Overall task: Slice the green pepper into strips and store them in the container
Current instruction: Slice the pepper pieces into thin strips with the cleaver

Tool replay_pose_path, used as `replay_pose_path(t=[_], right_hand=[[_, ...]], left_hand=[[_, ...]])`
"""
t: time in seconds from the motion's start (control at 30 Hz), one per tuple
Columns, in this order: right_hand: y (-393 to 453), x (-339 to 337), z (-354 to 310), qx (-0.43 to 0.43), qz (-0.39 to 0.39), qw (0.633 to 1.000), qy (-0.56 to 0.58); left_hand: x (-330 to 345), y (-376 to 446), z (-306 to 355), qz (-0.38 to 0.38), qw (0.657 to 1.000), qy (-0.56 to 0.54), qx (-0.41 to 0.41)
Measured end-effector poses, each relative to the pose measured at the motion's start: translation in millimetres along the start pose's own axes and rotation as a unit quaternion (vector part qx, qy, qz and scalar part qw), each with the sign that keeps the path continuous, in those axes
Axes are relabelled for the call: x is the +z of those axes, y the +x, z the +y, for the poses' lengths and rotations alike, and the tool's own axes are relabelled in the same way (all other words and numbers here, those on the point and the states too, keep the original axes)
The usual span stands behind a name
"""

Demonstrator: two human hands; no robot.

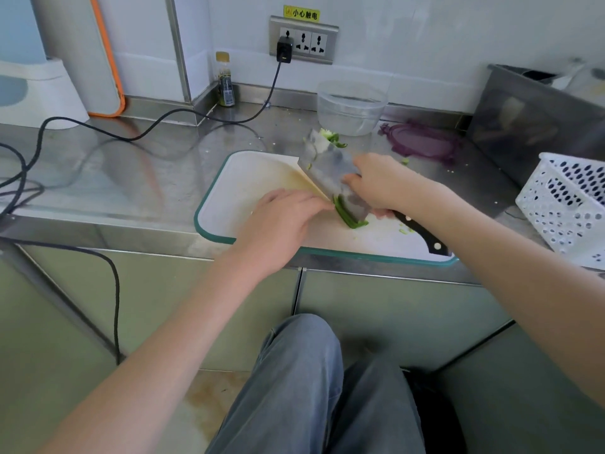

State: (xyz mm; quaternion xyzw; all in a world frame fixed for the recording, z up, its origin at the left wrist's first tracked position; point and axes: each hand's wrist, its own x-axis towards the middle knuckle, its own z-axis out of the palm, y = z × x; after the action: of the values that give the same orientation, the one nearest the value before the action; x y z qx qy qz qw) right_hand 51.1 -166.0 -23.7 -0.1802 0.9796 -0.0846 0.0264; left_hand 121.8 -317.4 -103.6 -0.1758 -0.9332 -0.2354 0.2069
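A white cutting board (229,198) with a teal rim is laid on the steel table (131,165), its near edge at the table's front. A cleaver (330,178) is tilted over the board, its wide blade slanted and its black handle (422,235) pointing toward the near right. The right hand (383,181) is placed on the upper side of the blade, fingers spread over the metal rather than wrapped round the handle. A bunch of green pepper strips (347,214) is seen on the board at the blade's lower edge, apparently pressed between the blade and the left hand (281,221), whose fingers are held together and flat with their tips at the strips; whether anything is gripped by it cannot be told. More pepper scraps (330,137) are left on the table just behind the board. A clear round container (352,108) is set near the wall, well apart from the strips, and its purple lid (422,142) is laid beside it to the right. A white perforated basket (569,208) is placed at the right edge.
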Motion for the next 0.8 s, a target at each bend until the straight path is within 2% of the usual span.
replay_pose_path(t=[0.07,0.2,0.5,0.8], right_hand=[[-3.9,-0.4,5.1,0.015,-0.009,1.000,0.020],[-4.5,1.0,6.1,0.028,-0.005,0.999,0.045],[-21.1,-5.5,12.3,0.018,-0.041,0.999,-0.008],[-49.7,-5.7,20.6,0.028,-0.036,0.999,-0.008]], left_hand=[[2.2,1.0,14.9,0.037,0.999,-0.031,-0.019],[16.0,22.3,45.5,0.034,0.994,-0.063,-0.081],[19.0,24.3,40.1,0.001,0.997,-0.070,-0.024],[20.2,19.3,43.2,0.035,0.999,0.000,0.001]])
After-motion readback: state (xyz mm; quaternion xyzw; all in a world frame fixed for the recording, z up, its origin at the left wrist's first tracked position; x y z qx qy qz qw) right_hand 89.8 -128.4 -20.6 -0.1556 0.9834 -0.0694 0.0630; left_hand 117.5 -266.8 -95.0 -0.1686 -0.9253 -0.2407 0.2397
